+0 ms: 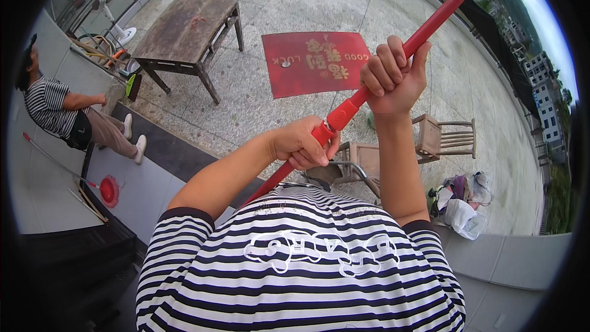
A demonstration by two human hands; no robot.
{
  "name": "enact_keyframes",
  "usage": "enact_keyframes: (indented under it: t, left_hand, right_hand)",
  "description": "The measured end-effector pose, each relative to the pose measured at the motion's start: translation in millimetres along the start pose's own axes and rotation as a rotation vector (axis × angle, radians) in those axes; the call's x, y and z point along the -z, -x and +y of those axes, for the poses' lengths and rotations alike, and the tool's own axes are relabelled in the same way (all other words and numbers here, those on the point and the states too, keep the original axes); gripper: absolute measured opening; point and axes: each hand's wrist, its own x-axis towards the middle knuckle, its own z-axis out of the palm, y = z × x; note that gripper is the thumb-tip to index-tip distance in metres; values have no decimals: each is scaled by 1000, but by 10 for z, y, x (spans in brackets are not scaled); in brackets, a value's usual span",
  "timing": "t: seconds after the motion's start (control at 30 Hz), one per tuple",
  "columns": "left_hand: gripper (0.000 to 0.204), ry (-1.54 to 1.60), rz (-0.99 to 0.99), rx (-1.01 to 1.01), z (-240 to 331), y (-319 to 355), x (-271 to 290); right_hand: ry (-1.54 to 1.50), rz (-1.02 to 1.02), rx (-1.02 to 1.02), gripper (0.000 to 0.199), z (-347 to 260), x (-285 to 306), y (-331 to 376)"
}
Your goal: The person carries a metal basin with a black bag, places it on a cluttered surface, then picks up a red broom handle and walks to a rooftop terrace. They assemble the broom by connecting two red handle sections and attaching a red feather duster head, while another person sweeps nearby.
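Note:
A long red telescopic pole [447, 11] slants across in front of my chest, from low beside my shirt up to the top right, where its far end leaves the view. My left hand [305, 142] wraps round the pole just below its thicker red collar [342, 114]. Higher up, above the collar, my right hand [395, 79] is closed round the same pole with the fingers folded over it. Past the pole, a red doormat [283, 83] with yellow lettering lies on the concrete ground, a small round pale thing on it.
At the left, a dark wooden table [184, 27] stands near a white fan [117, 24]. Another person [58, 107] in a striped shirt walks there, near a red plunger-like tool [109, 191]. Wooden chairs [428, 139] and plastic bags [464, 218] are at the right.

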Motion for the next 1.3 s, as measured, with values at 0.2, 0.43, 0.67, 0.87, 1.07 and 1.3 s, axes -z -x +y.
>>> enact_keyframes:
  t: [0.2,0.43,0.67,0.87,1.07,1.3]
  left_hand:
    - [13,-1174,989,-737,-379,-380,-31]
    - [19,-150,116,-70,114,-126,-239]
    - [17,-125,30,-80,184,-320,-293]
    - [18,-1208,1047,-605,-225,-634,-309]
    - [16,-394,269,-154,150,-291,-422]
    - [15,-460,464,-218,153,-411,-472]
  right_hand:
    - [416,761,150,51,9,-286,-133]
    - [59,58,18,52,-362,-127,-76]
    - [-51,-187,-68,53,-572,-64,-173]
    - [487,678,205,51,-353,-344,-199]
    - [125,156,64,52,-556,-183,-85]
    - [320,159,73,49,-658,-211,-162]
